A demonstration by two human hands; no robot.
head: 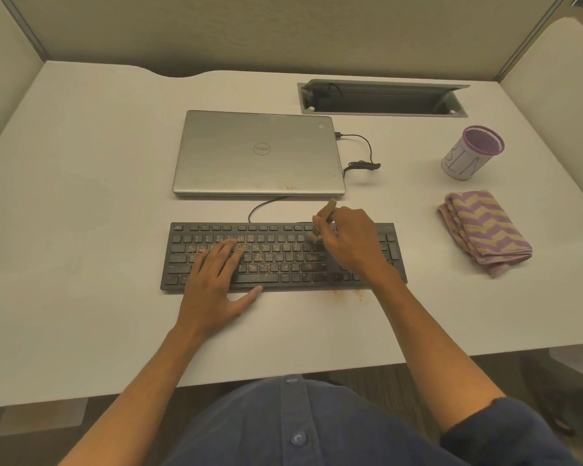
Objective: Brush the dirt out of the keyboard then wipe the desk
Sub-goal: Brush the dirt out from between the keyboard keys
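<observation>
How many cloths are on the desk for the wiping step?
1. A folded purple-and-tan zigzag cloth lies on the desk, right of the keyboard, below the purple mesh cup. No others are visible.

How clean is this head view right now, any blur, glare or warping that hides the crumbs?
Head view: warm, dim, even light, no glare on the keyboard; wide-angle bending curves the desk edges; the brush in the right hand is slightly motion-blurred; the left hand, flat on the keys, is sharp; crumbs read clearly on keys and desk.
</observation>
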